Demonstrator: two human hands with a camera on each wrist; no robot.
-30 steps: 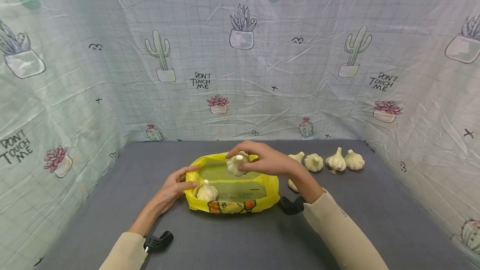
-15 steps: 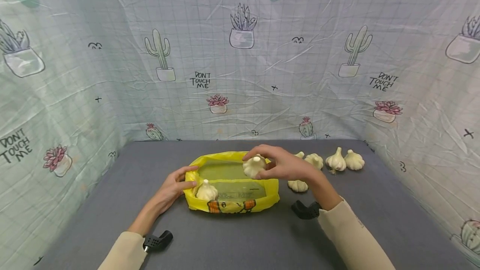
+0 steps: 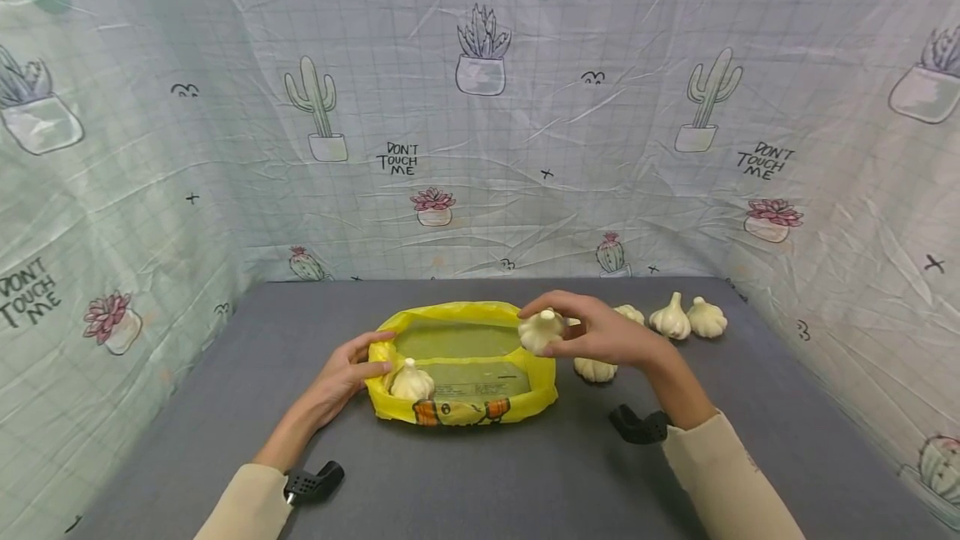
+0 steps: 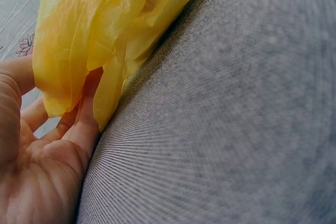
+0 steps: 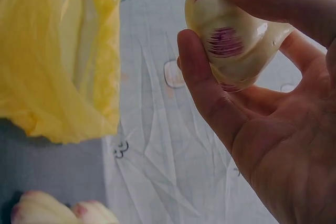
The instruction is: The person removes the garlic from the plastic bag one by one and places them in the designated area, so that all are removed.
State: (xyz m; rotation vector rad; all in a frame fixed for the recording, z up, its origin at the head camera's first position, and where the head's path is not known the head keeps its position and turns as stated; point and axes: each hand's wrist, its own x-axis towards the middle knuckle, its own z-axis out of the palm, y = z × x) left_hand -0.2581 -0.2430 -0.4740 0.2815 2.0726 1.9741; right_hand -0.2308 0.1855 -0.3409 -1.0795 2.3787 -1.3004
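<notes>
A yellow plastic bag (image 3: 465, 413) sits on the table with its mouth spread wide and its rim folded down. My left hand (image 3: 341, 377) pinches the bag's left edge; the left wrist view shows the thumb and fingers around the yellow plastic (image 4: 79, 40). Inside the bag, at its left, lies one garlic bulb (image 3: 412, 382). Above the bag's right rim, my right hand (image 3: 607, 332) holds another garlic bulb (image 3: 541, 332) between thumb and fingers. Purple streaks mark this held bulb (image 5: 226, 40) in the right wrist view.
Right of the bag lies a garlic bulb (image 3: 596, 370), partly under my right hand. Farther back right are more bulbs, among them one upright bulb (image 3: 671, 319) and its neighbour (image 3: 707, 319). A printed cloth (image 3: 480, 148) hangs behind the grey table (image 3: 450, 482).
My right hand has moved right with its garlic bulb, from over the bag's middle to its right rim. My left hand has stayed at the bag's left edge.
</notes>
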